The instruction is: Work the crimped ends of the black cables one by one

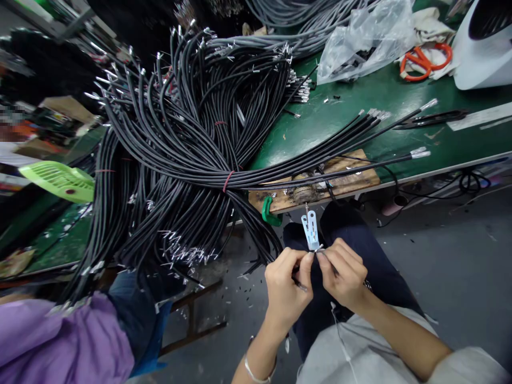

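My left hand and my right hand meet fingertip to fingertip above my lap, both closed in a pinch. Between the fingertips shows a small silvery wire end. A dark, cable-like piece pokes out under the left fingers; most of it is hidden. Just beyond the fingertips is a light blue clothespin, its jaws toward the wire end; whether they grip it I cannot tell. The clothespin hangs from a thin rod at the edge of a wooden board.
Bundles of black cables with stripped ends cover the green table, some tied with red bands. A green clamp grips the board. Orange-handled scissors, pliers and a plastic bag lie behind. A person in purple sits left.
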A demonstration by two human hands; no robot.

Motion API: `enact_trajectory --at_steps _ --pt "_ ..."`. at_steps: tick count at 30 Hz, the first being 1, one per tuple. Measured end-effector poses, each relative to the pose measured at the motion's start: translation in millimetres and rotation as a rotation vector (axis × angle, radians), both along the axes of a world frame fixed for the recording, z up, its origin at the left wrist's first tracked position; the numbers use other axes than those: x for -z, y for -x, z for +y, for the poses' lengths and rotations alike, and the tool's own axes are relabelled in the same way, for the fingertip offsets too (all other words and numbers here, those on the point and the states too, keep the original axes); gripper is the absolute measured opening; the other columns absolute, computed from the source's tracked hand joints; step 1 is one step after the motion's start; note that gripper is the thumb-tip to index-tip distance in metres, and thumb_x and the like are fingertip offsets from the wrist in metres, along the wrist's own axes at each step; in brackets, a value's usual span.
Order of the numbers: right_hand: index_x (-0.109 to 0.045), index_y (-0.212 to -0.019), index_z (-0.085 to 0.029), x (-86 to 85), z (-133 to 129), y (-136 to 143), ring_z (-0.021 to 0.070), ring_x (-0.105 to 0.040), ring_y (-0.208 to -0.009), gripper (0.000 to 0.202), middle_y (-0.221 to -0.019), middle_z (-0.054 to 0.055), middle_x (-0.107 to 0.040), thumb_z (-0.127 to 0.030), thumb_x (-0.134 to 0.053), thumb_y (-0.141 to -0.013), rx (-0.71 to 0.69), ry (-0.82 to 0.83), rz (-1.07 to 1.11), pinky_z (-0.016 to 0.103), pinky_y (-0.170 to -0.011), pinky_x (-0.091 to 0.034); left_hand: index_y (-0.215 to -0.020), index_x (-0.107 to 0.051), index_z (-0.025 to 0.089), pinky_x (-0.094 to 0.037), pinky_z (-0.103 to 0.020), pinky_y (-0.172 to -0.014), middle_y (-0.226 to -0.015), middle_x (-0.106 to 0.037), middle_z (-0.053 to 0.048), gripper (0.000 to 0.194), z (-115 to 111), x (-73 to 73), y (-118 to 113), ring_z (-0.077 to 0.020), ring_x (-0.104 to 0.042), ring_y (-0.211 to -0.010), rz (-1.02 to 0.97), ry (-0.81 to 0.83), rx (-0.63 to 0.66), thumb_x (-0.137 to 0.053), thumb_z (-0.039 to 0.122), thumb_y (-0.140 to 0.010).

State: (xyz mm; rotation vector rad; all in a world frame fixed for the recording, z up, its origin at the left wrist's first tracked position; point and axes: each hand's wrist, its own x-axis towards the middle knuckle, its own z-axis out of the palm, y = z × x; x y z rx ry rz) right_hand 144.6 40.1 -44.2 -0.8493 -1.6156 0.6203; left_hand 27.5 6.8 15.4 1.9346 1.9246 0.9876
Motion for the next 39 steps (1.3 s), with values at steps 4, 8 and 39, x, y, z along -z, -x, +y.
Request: enact_trajectory --at_steps 4,8,39 --pt "-0.059 -0.068 -0.019 8.0 1.1 -5.7 0.0163 -0.048 -0.059 0.022 -0.061 0.003 -0.056 -0.012 -0.052 -0.088 -0.084 0.136 0.065 0.033 -0.059 -0.042 -0.07 -0.061 0.016 -0.035 -0.021 -0.049 -0.058 -0.053 0.001 0.021 0.5 -0.5 2.0 -0.0092 -0.049 -0.049 -0.032 0.001 -0.016 -0.052 0.016 -0.09" --pt "-0.064 -0.083 -0.019 -1.1 7.1 -8.7 0.0167 -0.055 -0.067 0.023 -0.074 0.004 -0.059 -0.021 -0.044 -0.095 -0.171 0.422 0.148 0.03 -0.06 -0.045 -0.072 -0.06 0.016 -0.035 -0.021 -0.05 -0.06 -0.053 0.001 0.021 1.6 1.2 2.5 -0.0095 -0.05 -0.051 -0.037 0.019 0.02 -0.051 0.016 -0.091" --pt "-0.069 -0.086 -0.018 -23.2 10.0 -14.0 0.0178 -0.058 -0.07 0.021 -0.075 0.005 -0.063 -0.021 -0.049 -0.093 -0.265 0.333 0.068 0.031 -0.065 -0.047 -0.066 -0.054 0.016 -0.032 -0.023 -0.051 -0.057 -0.05 0.002 0.026 0.0 -5.8 6.0 -0.0092 -0.046 -0.049 -0.048 0.088 0.044 -0.047 0.015 -0.092"
